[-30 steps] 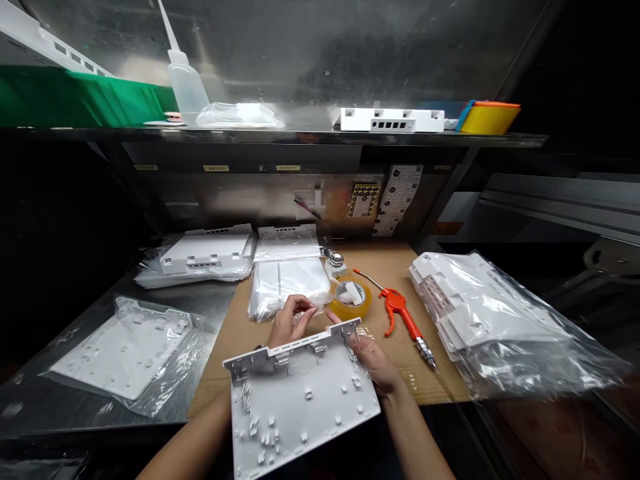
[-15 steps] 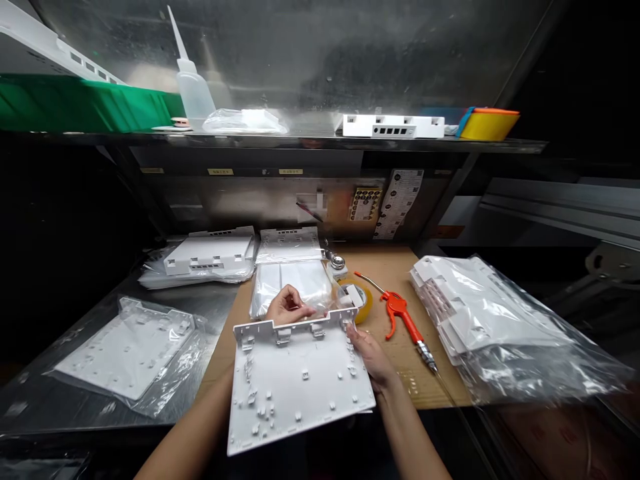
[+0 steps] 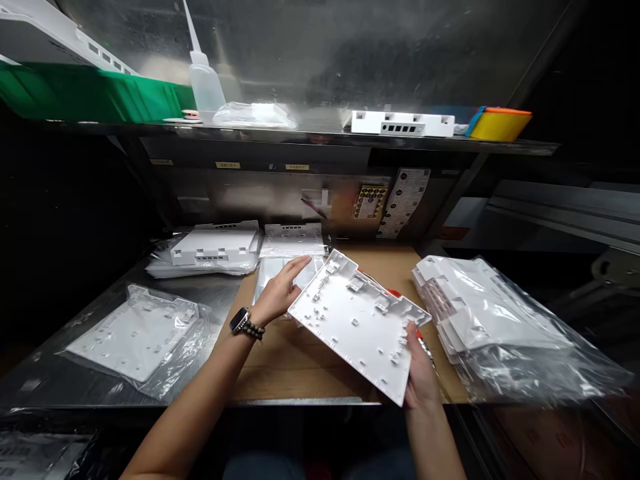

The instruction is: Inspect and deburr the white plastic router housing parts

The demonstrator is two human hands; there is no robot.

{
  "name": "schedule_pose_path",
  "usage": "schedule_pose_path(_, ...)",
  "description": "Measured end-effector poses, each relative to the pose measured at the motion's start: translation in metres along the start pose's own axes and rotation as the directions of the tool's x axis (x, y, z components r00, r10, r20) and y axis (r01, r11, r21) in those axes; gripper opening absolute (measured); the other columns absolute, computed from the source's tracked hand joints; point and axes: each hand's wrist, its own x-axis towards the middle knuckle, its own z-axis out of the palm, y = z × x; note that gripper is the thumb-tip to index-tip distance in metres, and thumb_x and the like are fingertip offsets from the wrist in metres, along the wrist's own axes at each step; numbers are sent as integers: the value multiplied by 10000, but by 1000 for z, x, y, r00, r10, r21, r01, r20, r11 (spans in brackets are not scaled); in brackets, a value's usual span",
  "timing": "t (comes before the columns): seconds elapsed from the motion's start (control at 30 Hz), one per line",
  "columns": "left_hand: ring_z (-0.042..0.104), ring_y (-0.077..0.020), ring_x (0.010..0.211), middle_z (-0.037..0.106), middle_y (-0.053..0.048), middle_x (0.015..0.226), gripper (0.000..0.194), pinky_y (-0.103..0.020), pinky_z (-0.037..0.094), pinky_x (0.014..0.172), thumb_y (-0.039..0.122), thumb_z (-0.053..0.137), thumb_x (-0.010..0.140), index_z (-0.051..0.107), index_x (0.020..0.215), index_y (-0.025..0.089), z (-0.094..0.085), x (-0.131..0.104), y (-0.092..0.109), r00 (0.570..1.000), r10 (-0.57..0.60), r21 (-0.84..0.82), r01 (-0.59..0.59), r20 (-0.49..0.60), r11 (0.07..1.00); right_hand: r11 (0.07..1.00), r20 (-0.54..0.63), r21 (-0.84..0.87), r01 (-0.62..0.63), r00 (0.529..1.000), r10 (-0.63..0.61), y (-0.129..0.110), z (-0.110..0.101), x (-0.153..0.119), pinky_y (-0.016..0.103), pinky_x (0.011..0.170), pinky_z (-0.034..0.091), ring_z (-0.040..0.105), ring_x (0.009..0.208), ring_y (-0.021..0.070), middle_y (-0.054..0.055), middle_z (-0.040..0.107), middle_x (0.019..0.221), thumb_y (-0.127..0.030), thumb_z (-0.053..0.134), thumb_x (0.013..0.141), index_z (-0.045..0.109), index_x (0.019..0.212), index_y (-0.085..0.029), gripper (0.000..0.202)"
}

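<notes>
A white plastic housing (image 3: pixel 350 327), its clip-studded inner face towards me, is tilted above the cardboard. My right hand (image 3: pixel 421 373) grips its right edge, thumb on the inner face. My left hand (image 3: pixel 277 291) has its fingers stretched out, just left of the housing's left corner; whether it touches the housing I cannot tell. Behind those fingers lies a clear plastic bag (image 3: pixel 269 268), partly covered. A bagged white housing (image 3: pixel 295 238) stands behind that bag. The red air blow gun (image 3: pixel 394 293) is mostly hidden behind the housing I hold.
Bagged white housings are stacked at the right (image 3: pixel 475 307) and back left (image 3: pixel 215 247); one bagged housing (image 3: pixel 135 333) lies flat at the left. Cardboard (image 3: pixel 295 373) covers the middle of the bench. The shelf above carries a green bin (image 3: pixel 100 93) and a squeeze bottle (image 3: pixel 206 83).
The housing has moved right and up and turned clockwise, held by my right hand. My left hand came out from behind it, its fingers going from curled to stretched out.
</notes>
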Motion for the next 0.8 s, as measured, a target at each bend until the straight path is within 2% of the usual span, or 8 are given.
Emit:
schedule_pose_path(0.1, 545, -274, 1363, 428, -76, 1640, 713, -324, 569, 805, 70, 449, 879, 436, 1563, 271, 6, 3, 5, 999, 30, -24, -29, 45, 999, 999, -126, 18, 46, 991, -44, -12, 1, -11, 530, 1081, 542, 682, 1256, 330, 120, 749, 1289, -627, 660, 908, 630, 1399, -205, 648)
schedule_pose_path(0.2, 542, -281, 1375, 430, -76, 1643, 701, -334, 580, 836, 90, 490, 884, 441, 1560, 267, 11, 4, 9, 996, 45, -50, -41, 81, 998, 992, -193, -48, 118, 973, -125, -17, 0, -23, 521, 1077, 549, 678, 1256, 327, 125, 748, 1286, -650, 657, 906, 624, 1408, -194, 678)
schedule_pose_path(0.27, 547, -280, 1370, 445, -70, 1636, 721, -338, 583, 863, 76, 498, 860, 454, 1554, 269, 13, 4, 10, 994, 47, -62, -41, 103, 997, 950, -302, -168, 263, 904, -303, -12, -4, -31, 514, 1066, 556, 686, 1238, 328, 129, 751, 1271, -649, 686, 888, 618, 1412, -181, 706)
schedule_pose_path(0.33, 576, -275, 1332, 466, -70, 1624, 742, -335, 587, 862, 58, 497, 831, 476, 1542, 268, 15, 4, 12, 991, 45, -71, -37, 123, 997, 829, -330, -359, 428, 773, -542, -1, -12, -39, 507, 1071, 550, 678, 1247, 333, 147, 734, 1295, -628, 695, 895, 610, 1416, -159, 706)
schedule_pose_path(0.43, 697, -225, 1081, 489, -80, 1608, 794, -301, 595, 751, 35, 513, 783, 491, 1536, 287, 20, 5, 16, 987, 55, -94, -41, 150, 995, 488, -34, -638, 595, 612, -790, 24, -25, -49, 499, 1090, 535, 640, 1305, 340, 185, 689, 1363, -546, 634, 974, 628, 1400, -139, 589)
schedule_pose_path(0.57, 728, -196, 913, 589, -109, 1518, 747, -263, 580, 635, 67, 568, 801, 512, 1521, 257, 28, 10, 22, 993, 90, -120, -80, 82, 990, -9, 482, -672, 741, 427, -765, 53, -34, -56, 455, 1061, 575, 624, 1344, 309, 160, 649, 1435, -322, 524, 1056, 587, 1464, -198, 431)
schedule_pose_path(0.67, 724, -195, 943, 600, -132, 1500, 647, -250, 559, 612, 63, 544, 844, 551, 1477, 196, 29, 11, 29, 990, 105, -66, -112, -98, 992, -122, 607, -620, 775, 375, -701, 66, -34, -59, 418, 1017, 608, 651, 1315, 278, 141, 639, 1453, -203, 432, 1067, 482, 1554, -222, 490)
schedule_pose_path(0.8, 625, -114, 654, 579, -75, 1533, 672, -270, 476, 541, -32, 475, 827, 622, 1409, 271, 31, -2, 47, 941, 181, 114, -154, -285, 981, -118, 592, -647, 753, 399, -700, 71, -28, -62, 409, 1007, 607, 681, 1270, 271, 149, 656, 1426, -208, 441, 1063, 461, 1566, -207, 503)
